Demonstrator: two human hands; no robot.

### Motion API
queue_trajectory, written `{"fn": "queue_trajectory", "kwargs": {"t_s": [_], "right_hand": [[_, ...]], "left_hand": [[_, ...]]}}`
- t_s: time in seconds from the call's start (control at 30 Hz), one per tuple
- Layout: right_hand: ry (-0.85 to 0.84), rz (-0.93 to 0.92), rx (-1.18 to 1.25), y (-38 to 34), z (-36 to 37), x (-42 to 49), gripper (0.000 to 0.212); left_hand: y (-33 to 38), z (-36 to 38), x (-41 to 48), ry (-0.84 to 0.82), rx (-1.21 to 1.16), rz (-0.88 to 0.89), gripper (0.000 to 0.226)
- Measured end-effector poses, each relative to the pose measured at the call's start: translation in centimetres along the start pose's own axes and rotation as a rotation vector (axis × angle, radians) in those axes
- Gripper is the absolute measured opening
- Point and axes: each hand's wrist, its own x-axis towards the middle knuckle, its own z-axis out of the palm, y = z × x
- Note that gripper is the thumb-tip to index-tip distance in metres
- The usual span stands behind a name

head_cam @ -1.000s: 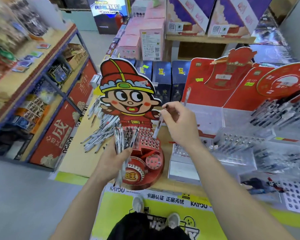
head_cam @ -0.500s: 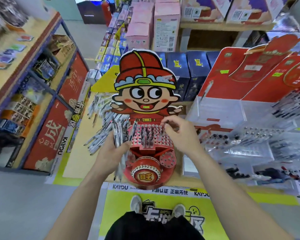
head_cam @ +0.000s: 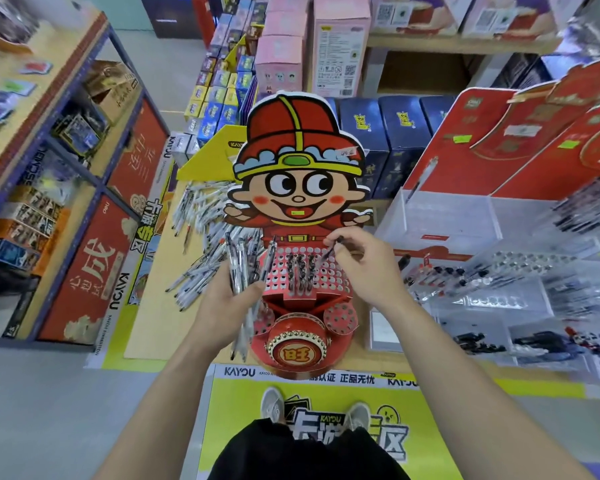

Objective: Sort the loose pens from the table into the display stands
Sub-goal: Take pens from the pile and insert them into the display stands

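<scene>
One head-worn wide-angle view faces forward and steeply down, near the red display stand (head_cam: 298,237).

Loose pens (head_cam: 199,216) beside red display stand (head_cam: 298,353)

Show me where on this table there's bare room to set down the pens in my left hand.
Bare tan tabletop lies at the near left corner, bordered by the loose pen pile behind, the red stand to the right and the table's front edge. Behind that, the pile covers it; right of the stand, clear trays crowd the surface.
</scene>
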Motion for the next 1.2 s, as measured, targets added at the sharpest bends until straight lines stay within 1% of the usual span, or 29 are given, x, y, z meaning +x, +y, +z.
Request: {"fn": "queue_trajectory", "kwargs": {"t_s": [0.23, 0.4, 0.63, 0.77, 0.9, 1.03, 1.2], "right_hand": [[-0.105, -0.040, -0.088, 0.3, 0.5, 1.7, 0.020], [-0.187, -0.065, -0.147, 0.5, 0.1, 2.5, 0.020], [-0.314, -0.108, -0.269, 1.5, 0.7, 3.1, 0.025], [-0.358, -0.110, -0.316, 1.3, 0.9, 3.9, 0.025], [-0.403, -0.105, -0.340, 0.9, 0.8, 4.8, 0.023], [-0.457, -0.084, -0.382, 1.0, 0.7, 4.9, 0.025], [-0.468, -0.084, -0.390, 0.7, 0.6, 4.8, 0.026]], "left_hand": [[-0.2, 0.2, -0.1, -0.007, -0.009, 0.004, 0.023], [-0.6, 0.1, 0.0, 0.012, -0.019, -0.019, 0.014], [-0.9, 0.2, 0.0, -0.007, -0.040, -0.019, 0.010], [-0.7, 0.4, 0.0, -0.004, -0.035, 0.002, 0.014], [-0.7, 0.5, 0.2, 0.003, -0.040, -0.004, 0.012], [-1.0, 0.5, 0.3, 0.002, -0.060, -0.012, 0.015], [-1.1, 0.5, 0.3, -0.003, -0.062, -0.014, 0.012]]}}
